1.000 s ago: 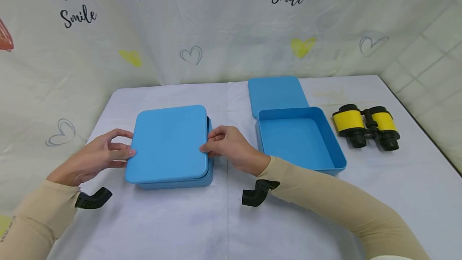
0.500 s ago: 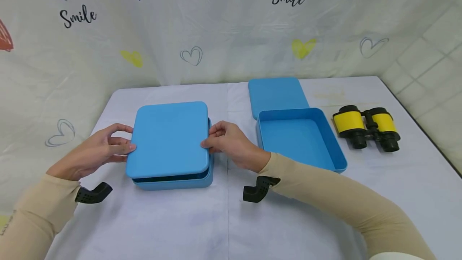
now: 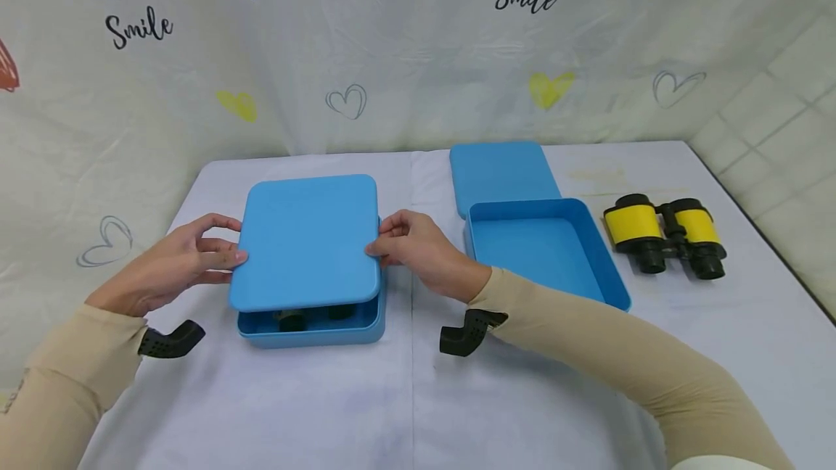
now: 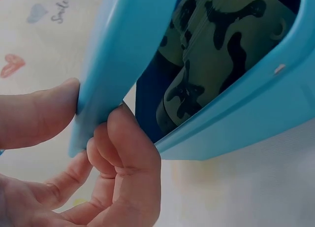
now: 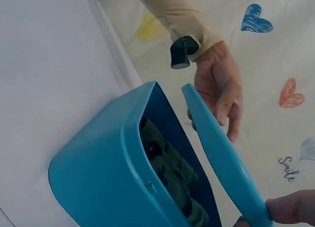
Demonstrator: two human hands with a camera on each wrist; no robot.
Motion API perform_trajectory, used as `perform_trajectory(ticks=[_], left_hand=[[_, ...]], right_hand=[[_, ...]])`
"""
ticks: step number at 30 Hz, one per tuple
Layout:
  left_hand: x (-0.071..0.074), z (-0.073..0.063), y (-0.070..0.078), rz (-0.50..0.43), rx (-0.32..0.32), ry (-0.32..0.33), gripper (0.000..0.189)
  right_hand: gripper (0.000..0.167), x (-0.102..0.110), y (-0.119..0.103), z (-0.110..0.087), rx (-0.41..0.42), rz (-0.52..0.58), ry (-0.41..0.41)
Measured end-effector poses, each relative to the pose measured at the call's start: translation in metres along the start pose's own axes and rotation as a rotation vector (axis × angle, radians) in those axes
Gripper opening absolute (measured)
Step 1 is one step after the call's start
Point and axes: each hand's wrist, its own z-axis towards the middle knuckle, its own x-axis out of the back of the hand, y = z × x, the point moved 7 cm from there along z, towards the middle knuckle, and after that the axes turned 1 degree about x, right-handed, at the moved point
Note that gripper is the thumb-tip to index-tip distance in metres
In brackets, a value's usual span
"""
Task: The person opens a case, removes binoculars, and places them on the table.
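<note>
My left hand (image 3: 173,267) pinches the left edge of a blue rectangular lid (image 3: 305,241), thumb on top and fingers beneath. At the opposite edge my right hand (image 3: 427,256) grips the same lid between thumb and fingers. The lid is raised at the front, above a blue box (image 3: 316,337), and covers most of it in the head view. Through the gap in the left wrist view, a camouflage-patterned green and black pair of binoculars (image 4: 209,64) lies inside. Its two barrels show within the box (image 5: 103,163) in the right wrist view.
Right of my right hand stands a second blue box (image 3: 542,245), lidless, with another blue lid (image 3: 499,172) lying behind it. Yellow and black binoculars (image 3: 665,236) lie near the right table edge. A printed curtain (image 3: 424,42) hangs behind the white-covered table (image 3: 366,412).
The lid has risen, and both hands have moved slightly up and away with it. A widening gap at the front now shows the inside of the box.
</note>
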Motion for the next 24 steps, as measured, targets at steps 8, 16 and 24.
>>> perform_trajectory(ticks=[8, 16, 24], left_hand=[[0.005, 0.007, 0.004, 0.013, 0.009, 0.007, 0.073], [0.010, 0.015, 0.005, 0.003, 0.009, 0.006, 0.074], [0.015, 0.025, 0.009, 0.007, 0.007, 0.012, 0.075]], right_hand=[[0.033, 0.004, -0.006, 0.008, -0.001, -0.033, 0.022], [0.031, 0.006, -0.009, 0.017, 0.012, -0.036, 0.029], [0.032, 0.010, -0.014, 0.026, 0.008, -0.039, 0.046]])
